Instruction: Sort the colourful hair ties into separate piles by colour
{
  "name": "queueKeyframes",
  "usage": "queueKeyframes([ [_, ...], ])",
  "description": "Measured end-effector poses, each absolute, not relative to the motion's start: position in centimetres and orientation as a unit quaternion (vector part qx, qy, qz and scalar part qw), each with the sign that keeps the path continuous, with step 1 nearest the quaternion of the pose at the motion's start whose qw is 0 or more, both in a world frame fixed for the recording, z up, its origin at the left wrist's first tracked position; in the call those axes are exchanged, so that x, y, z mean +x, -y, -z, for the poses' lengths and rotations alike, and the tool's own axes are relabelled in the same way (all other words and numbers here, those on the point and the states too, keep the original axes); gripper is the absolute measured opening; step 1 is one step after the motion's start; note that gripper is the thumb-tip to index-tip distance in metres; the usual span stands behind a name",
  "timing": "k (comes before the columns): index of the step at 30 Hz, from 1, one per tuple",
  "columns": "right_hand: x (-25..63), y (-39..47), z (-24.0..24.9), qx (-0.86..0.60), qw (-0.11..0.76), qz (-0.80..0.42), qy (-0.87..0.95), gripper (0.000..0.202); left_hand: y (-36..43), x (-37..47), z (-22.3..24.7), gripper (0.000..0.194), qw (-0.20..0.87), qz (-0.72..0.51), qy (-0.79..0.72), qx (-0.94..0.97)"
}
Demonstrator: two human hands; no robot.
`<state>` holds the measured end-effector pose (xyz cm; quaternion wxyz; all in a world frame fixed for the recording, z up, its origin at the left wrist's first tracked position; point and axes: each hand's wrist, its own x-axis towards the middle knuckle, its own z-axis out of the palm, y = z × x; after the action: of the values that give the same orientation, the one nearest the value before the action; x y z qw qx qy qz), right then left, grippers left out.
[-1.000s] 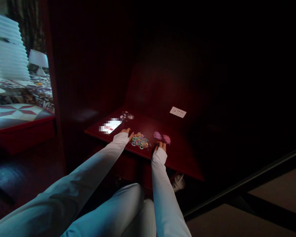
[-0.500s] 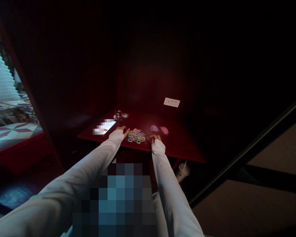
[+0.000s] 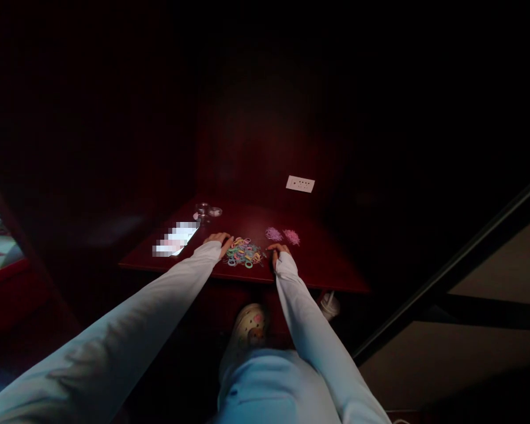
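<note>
A loose heap of small hair ties (image 3: 244, 253) in green, yellow, blue and pink lies near the front of a dark red tabletop. My left hand (image 3: 219, 239) rests at its left edge, thumb and fingers apart. On the other side, my right hand (image 3: 280, 252) is beside the heap with fingers reaching toward it and the thumb apart from them. Nothing shows clearly in either hand. Behind my right hand are a pile of purple bands (image 3: 273, 234) and a pile of pink bands (image 3: 292, 237), set side by side.
A lit phone (image 3: 183, 237) lies left of my left hand. Clear small containers (image 3: 202, 212) stand behind it. A white socket plate (image 3: 300, 184) is on the back wall. Below the table are a lidded cup (image 3: 330, 305) and a light clog (image 3: 251, 324).
The view has shifted, bringing the clog and my leg into sight below. Both hands stay beside the heap, and the purple and pink piles look the same.
</note>
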<state>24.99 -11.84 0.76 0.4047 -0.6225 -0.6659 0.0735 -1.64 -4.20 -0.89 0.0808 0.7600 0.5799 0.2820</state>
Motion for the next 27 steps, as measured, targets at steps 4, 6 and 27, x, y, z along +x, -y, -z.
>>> queueKeyframes([
  [4, 26.0, 10.1, 0.2, -0.590, 0.440, -0.089, 0.671, 0.033, 1.8, -0.2, 1.7, 0.036, 0.093, -0.320, -0.534, 0.777],
  [6, 26.6, 9.4, 0.9, -0.583, 0.451, -0.099, 0.668, 0.033, 0.7, 0.5, 1.6, 0.038, 0.109, -0.330, -0.520, 0.780],
  [27, 21.5, 7.7, -1.1, -0.555, 0.399, -0.100, 0.723, 0.034, 0.8, 2.3, -0.2, 0.055, 0.255, -0.421, -0.495, 0.716],
])
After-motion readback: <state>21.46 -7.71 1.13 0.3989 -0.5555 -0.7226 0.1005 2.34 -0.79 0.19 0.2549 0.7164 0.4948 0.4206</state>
